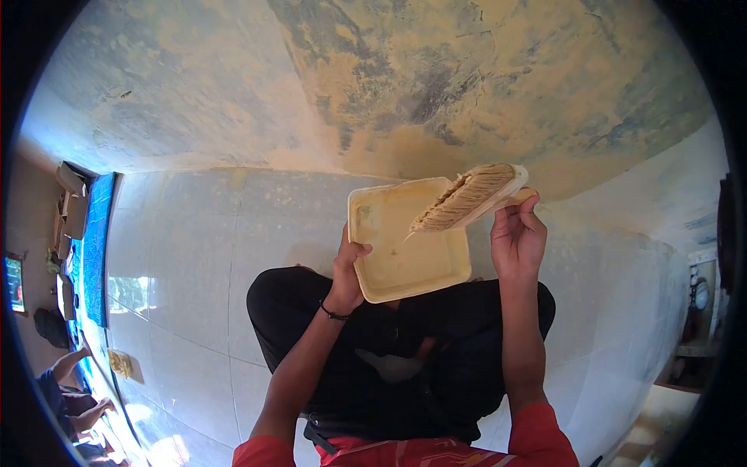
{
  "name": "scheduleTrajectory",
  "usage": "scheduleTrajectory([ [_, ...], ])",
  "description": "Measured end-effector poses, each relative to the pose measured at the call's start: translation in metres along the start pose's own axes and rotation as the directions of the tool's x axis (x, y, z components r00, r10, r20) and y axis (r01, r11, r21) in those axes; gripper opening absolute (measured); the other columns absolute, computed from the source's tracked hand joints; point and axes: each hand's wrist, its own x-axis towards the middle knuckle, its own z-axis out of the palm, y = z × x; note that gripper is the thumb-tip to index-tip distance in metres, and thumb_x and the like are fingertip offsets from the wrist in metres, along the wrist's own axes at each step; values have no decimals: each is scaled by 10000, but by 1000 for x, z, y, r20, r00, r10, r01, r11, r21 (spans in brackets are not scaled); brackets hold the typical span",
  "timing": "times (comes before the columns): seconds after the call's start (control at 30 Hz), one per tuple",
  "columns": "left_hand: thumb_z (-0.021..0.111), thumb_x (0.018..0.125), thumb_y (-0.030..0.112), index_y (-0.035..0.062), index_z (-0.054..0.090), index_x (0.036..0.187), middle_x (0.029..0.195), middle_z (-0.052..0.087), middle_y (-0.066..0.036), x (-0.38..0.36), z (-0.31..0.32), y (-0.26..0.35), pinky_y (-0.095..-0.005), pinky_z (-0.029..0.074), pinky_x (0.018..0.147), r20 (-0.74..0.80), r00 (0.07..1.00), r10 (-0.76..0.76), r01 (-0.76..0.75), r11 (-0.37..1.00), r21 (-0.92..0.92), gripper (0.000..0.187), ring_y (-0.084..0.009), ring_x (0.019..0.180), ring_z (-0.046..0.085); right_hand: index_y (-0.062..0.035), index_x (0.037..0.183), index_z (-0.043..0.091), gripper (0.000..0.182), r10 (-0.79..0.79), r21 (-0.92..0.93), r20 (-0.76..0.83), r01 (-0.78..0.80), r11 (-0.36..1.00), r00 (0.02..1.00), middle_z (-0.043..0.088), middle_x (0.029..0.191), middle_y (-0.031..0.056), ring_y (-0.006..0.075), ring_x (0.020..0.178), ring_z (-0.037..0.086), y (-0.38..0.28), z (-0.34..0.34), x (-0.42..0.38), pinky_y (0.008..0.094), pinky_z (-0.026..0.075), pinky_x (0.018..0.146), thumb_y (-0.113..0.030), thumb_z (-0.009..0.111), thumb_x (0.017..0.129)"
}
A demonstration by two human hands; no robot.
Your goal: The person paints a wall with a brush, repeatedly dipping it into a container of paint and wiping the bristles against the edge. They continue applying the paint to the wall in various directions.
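Note:
My left hand (347,271) grips the left rim of a cream plastic tub (412,284), thumb over the edge and fingers beneath. The tub is tilted toward me and has a thin pale film inside. In my right hand (517,237) is the handle of a wide paint brush (471,196), pinched between thumb and fingers. Its thick tan bristles point left, over the tub's upper right corner, and look wet. A thin pale strand hangs from the bristle tip.
Ahead rises a wall (420,86) patchily coated in yellowish and grey. Grey floor tiles (187,241) surround my crossed legs. At far left lie a blue sheet (97,249), a small yellow packet (119,363) and another person's arm (70,362). Shelves (700,303) stand at right.

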Motion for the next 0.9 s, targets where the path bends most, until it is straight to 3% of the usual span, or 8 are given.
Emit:
scheduleTrajectory([
  [0.4, 499, 697, 191, 52, 282, 1317, 1247, 391, -136, 0, 5, 1, -400, 355, 973, -2, 1000, 8, -8, 1000, 22, 672, -269, 1155, 408, -68, 945, 558, 93, 10, -17, 20, -9, 1000, 1000, 564, 1025, 103, 229, 1048, 541, 6, 2, -1, 400, 500, 903, -89, 568, 855],
  [0.5, 498, 699, 190, 50, 275, 1321, 1253, 388, -139, -2, 9, 2, -403, 353, 977, -13, 1000, 0, 0, 1000, 18, 676, -273, 1163, 404, -61, 990, 525, 131, -33, -96, 70, 39, 995, 997, 560, 1056, 118, 255, 1049, 547, 10, 3, -3, 407, 514, 873, -99, 557, 868],
  [0.57, 498, 701, 190, 50, 271, 1324, 1257, 385, -140, -2, 11, 3, -405, 352, 979, -7, 1000, 8, -8, 999, 34, 677, -273, 1167, 402, -59, 1047, 460, 192, -79, -345, 79, 102, 933, 994, 567, 1054, 131, 286, 1005, 576, 12, 1, -3, 422, 519, 853, -102, 544, 879],
  [0.6, 497, 703, 190, 50, 267, 1326, 1262, 381, -142, -3, 11, 4, -406, 351, 981, -2, 1000, 17, -17, 999, 51, 679, -273, 1171, 399, -59, 1047, 460, 192, -79, -345, 78, 102, 933, 994, 567, 1054, 131, 286, 1005, 576, 15, 5, -6, 422, 519, 853, -102, 544, 879],
  [0.67, 497, 704, 191, 51, 264, 1329, 1267, 378, -142, -8, 14, 1, -407, 350, 982, -16, 1000, 15, -14, 999, 48, 682, -273, 1174, 396, -58, 1076, 393, 265, -183, -604, 40, 170, 779, 982, 586, 1013, 138, 296, 935, 607, 20, 16, -14, 414, 518, 825, -122, 557, 878],
  [0.9, 500, 702, 194, 56, 249, 1340, 1281, 368, -138, -10, 20, 4, -409, 346, 986, -5, 997, 73, -72, 992, 107, 699, -273, 1191, 380, -42, 1059, 362, 340, -182, -777, 314, 362, 515, 932, 600, 955, 150, 278, 921, 613, 34, 19, -24, 373, 504, 798, -150, 610, 854],
])
